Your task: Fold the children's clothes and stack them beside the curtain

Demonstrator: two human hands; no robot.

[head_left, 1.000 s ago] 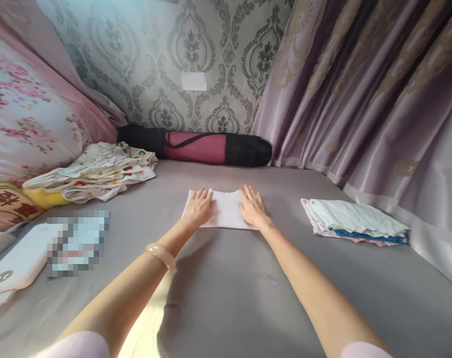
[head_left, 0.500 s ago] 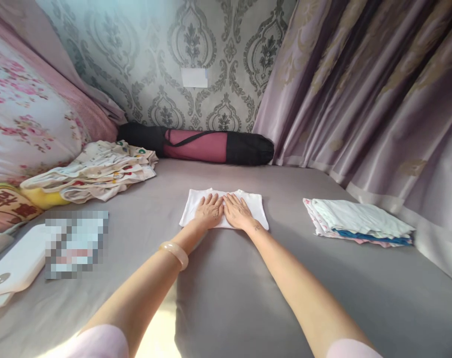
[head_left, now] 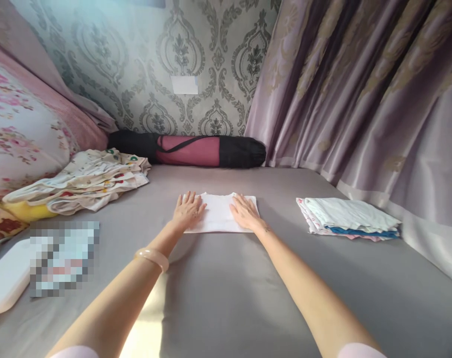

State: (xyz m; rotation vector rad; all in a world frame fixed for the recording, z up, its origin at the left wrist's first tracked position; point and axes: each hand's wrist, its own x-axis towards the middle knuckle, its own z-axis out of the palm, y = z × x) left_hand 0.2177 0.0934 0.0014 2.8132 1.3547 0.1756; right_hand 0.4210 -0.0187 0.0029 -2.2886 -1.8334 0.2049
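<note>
A folded white garment (head_left: 217, 215) lies flat on the grey bed sheet (head_left: 218, 283). On its left side rests my left hand (head_left: 188, 211), palm down with the fingers spread; a pale bangle is on that wrist. My right hand (head_left: 245, 213) lies flat on the garment's right side, fingers stretched out and pointing away from me. Both hands partly cover the cloth, and its middle shows between them. Neither hand grips anything.
Folded clothes (head_left: 352, 216) are stacked at the right, near the curtain (head_left: 304, 99). Patterned clothes (head_left: 88, 179) lie in a heap at the left. A black and maroon long bag (head_left: 190, 150) lies along the wall. A white device (head_left: 13, 273) and a blurred-out packet (head_left: 65, 258) are at front left.
My hands have slid apart from the garment's middle toward its left and right sides, uncovering the centre. The camera view has shifted slightly.
</note>
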